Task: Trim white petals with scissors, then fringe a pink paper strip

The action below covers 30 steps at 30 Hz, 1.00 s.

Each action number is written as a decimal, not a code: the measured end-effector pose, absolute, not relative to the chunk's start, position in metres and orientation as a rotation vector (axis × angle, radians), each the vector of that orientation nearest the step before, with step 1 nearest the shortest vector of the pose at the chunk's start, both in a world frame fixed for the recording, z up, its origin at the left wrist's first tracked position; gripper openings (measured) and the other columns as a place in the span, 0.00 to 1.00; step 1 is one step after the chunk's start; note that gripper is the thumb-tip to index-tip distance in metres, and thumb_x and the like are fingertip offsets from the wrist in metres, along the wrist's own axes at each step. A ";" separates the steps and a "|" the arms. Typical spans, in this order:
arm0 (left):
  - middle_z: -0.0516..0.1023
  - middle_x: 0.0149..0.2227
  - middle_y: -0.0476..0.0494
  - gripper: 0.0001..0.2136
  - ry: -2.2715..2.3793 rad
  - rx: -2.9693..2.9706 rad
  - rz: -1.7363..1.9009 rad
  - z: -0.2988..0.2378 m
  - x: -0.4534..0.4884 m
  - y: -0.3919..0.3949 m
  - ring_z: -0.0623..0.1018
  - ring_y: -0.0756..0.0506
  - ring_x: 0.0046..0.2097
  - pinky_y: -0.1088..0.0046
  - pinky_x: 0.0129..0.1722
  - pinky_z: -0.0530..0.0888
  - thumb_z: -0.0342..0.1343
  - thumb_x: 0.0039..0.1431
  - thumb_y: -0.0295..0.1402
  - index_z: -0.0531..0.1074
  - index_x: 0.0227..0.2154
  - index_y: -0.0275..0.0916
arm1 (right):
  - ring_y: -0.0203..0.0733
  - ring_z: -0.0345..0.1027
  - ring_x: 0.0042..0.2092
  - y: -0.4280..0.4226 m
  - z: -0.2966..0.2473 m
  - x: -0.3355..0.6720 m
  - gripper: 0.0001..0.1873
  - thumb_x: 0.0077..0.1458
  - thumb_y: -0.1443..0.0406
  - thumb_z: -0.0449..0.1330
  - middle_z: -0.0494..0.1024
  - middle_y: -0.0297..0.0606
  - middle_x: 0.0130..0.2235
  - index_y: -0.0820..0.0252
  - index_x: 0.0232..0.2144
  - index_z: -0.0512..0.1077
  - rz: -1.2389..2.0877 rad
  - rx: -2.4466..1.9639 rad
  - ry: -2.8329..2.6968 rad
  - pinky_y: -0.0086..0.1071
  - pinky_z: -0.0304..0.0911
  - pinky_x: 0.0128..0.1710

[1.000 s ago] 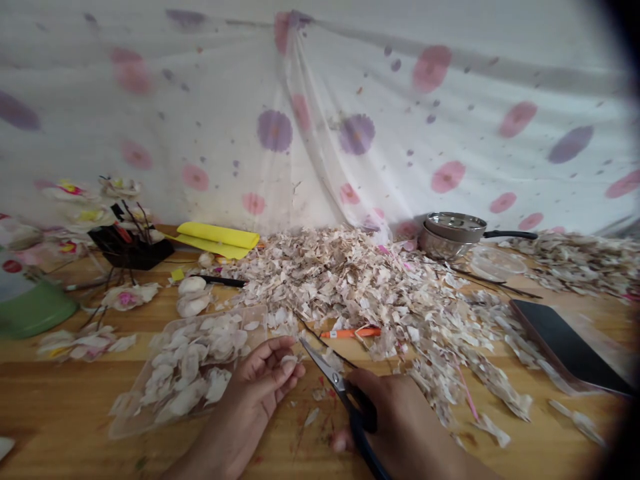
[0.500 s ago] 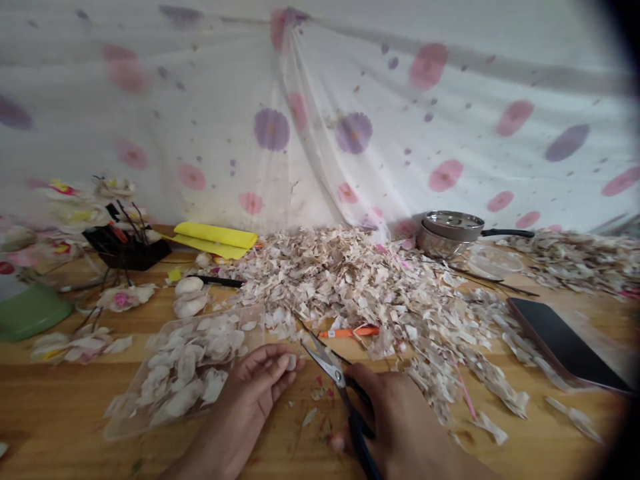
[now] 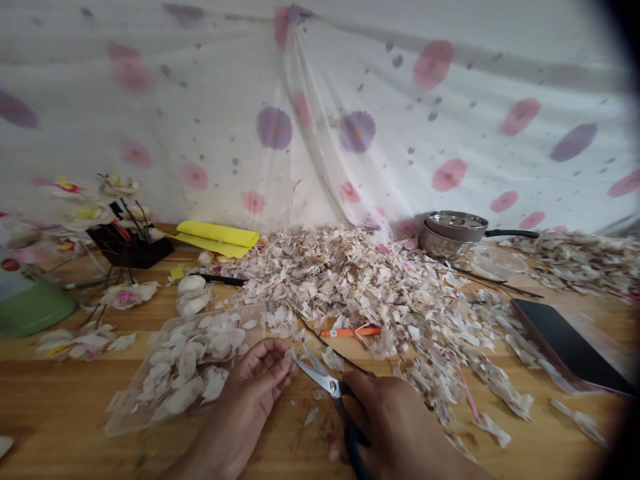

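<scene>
My left hand [image 3: 260, 380] pinches a small whitish petal [image 3: 290, 353] between thumb and fingertips. Wrapped round the dark handles of a pair of scissors [image 3: 333, 387] is my right hand [image 3: 395, 413]. The blades are slightly apart, their tips right beside the pinched petal; whether they touch it I cannot tell. Left of my hands, a clear plastic tray [image 3: 120, 420] holds several pale petals [image 3: 185, 360]. Small scraps [image 3: 311, 417] lie on the wooden table below the scissors.
A large heap of dried petal scraps [image 3: 340, 273] spreads behind my hands, with an orange marker [image 3: 350, 331] and a thin dark twig at its front. A phone [image 3: 570, 343] lies right; metal bowls [image 3: 450, 233] stand behind. Yellow sheet [image 3: 215, 235], black holder [image 3: 130, 250] and green container [image 3: 35, 307] are left.
The scissors have moved left and slightly up, bringing their tips to the petal in my left hand. My left hand keeps its pinch. The view has shifted slightly.
</scene>
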State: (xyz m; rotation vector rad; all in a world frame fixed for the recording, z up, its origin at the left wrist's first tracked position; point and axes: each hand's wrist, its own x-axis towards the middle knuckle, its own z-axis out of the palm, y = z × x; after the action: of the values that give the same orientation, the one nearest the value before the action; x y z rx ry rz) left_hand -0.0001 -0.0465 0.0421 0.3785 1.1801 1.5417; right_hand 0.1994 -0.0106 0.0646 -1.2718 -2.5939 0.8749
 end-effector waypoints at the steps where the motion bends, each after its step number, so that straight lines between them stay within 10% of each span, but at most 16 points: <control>1: 0.76 0.29 0.52 0.18 1.172 0.388 1.538 0.042 0.000 -0.047 0.74 0.51 0.33 0.79 0.34 0.73 0.76 0.31 0.35 0.77 0.27 0.40 | 0.46 0.73 0.32 -0.011 0.064 0.199 0.13 0.48 0.58 0.63 0.80 0.41 0.33 0.58 0.35 0.71 0.869 -1.272 -2.607 0.29 0.60 0.28; 30: 0.78 0.29 0.50 0.13 1.135 0.582 1.485 0.032 0.000 -0.049 0.77 0.47 0.35 0.73 0.37 0.72 0.71 0.42 0.30 0.78 0.34 0.40 | 0.45 0.75 0.36 -0.012 0.061 0.199 0.08 0.52 0.63 0.61 0.81 0.38 0.35 0.56 0.37 0.73 0.842 -1.324 -2.712 0.27 0.60 0.32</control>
State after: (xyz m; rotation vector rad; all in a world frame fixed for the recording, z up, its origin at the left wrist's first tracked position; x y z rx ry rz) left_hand -0.0002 -0.0495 0.0316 0.5819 1.1351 1.4853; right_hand 0.1990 -0.0119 0.0612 -1.3238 -2.7121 0.8423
